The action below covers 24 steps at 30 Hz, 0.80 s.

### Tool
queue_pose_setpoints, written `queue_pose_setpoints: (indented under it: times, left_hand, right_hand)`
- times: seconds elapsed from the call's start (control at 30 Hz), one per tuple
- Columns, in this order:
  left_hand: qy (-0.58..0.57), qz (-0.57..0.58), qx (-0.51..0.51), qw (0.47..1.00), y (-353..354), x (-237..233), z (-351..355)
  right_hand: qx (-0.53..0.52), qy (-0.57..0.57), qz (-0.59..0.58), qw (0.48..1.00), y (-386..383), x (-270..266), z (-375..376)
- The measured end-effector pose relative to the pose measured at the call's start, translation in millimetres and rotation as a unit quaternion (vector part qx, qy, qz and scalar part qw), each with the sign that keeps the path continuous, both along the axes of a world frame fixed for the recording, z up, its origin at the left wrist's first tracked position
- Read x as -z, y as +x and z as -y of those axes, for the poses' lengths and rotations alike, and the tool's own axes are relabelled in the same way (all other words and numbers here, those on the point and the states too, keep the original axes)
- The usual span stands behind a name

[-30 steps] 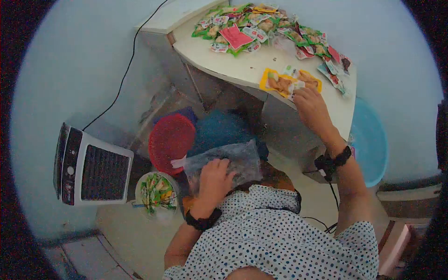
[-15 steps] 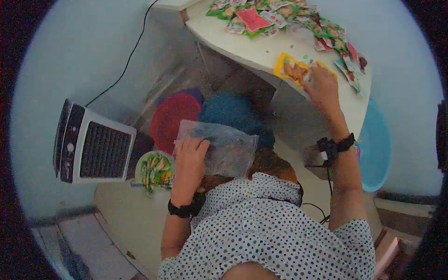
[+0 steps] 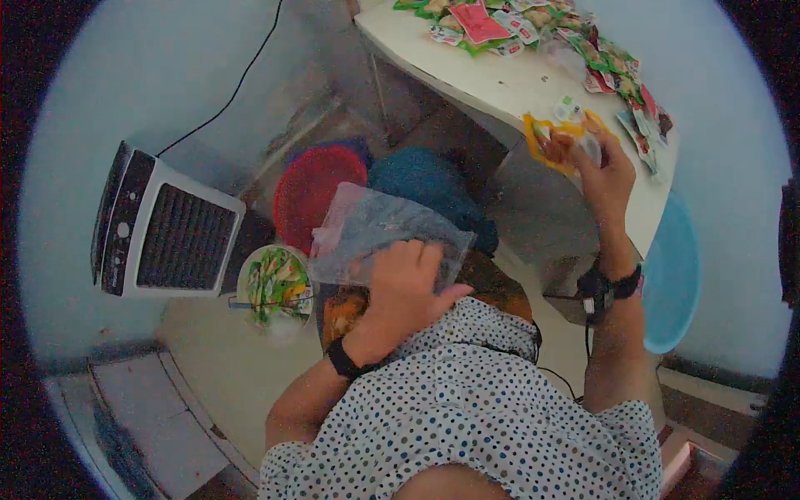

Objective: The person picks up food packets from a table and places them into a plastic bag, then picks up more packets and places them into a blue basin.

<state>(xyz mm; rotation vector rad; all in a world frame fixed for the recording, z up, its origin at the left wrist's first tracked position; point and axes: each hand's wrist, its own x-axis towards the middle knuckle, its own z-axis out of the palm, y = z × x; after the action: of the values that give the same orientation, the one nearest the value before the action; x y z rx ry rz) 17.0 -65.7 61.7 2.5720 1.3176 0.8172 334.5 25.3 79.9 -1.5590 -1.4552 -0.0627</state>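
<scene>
A clear plastic bag lies over my lap, and my left hand rests flat on it with the fingers spread. My right hand pinches a yellow-edged food packet at the front edge of the white table. The packet has brownish pieces pictured on it or showing through it and is tilted. Behind it, many small green, red and white packets are heaped on the table, with a pink packet among them.
An air cooler stands at the left. Beside it is a round container of green packets. A red basket and blue cloth-like bundle are under the table. A light-blue basin stands at the right, near a black cable.
My left hand has moved right across the bag, and its fingers have spread. My right hand now has the yellow-edged packet gripped and tilted up. The view has shifted a little.
</scene>
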Motion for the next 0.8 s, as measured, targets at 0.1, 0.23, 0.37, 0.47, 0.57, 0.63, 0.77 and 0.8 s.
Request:
queue_pose_setpoints:
  times: [0.1, 0.23, 0.37, 0.47, 0.57, 0.63, 0.77, 0.8]
  left_hand:
    - [-0.040, -0.034, 0.017, 0.998, 13.1, 0.8, 5.8]
    - [-0.020, -0.113, 0.001, 0.993, 19.9, 31.1, 10.6]
    - [0.003, -0.093, 0.001, 0.996, 13.8, 32.0, 9.4]
    - [0.008, -0.090, -0.025, 0.996, 13.1, 22.2, 9.1]
    - [0.022, -0.073, -0.038, 0.996, 10.4, 18.3, 7.1]
    - [0.002, 0.011, -0.049, 0.999, 10.8, 17.1, 6.8]
    - [-0.015, 0.083, -0.069, 0.994, 6.8, 16.3, 2.1]
    - [-0.009, 0.102, -0.064, 0.993, 6.6, 15.7, 0.9]
  right_hand:
    - [-0.021, -0.119, -0.106, 0.987, -9.2, -4.0, 35.7]
    - [-0.089, -0.248, -0.401, 0.877, -33.7, -7.7, 91.6]
    - [-0.110, -0.306, -0.548, 0.771, -37.9, 21.6, 128.0]
    - [-0.145, -0.319, -0.604, 0.716, -44.6, 27.8, 140.2]
    - [-0.176, -0.325, -0.611, 0.700, -64.8, 19.5, 144.1]
    - [-0.189, -0.338, -0.635, 0.668, -74.9, 13.8, 142.8]
    - [-0.211, -0.392, -0.662, 0.603, -89.2, 8.3, 136.2]
    - [-0.224, -0.398, -0.657, 0.599, -91.2, 9.2, 136.1]
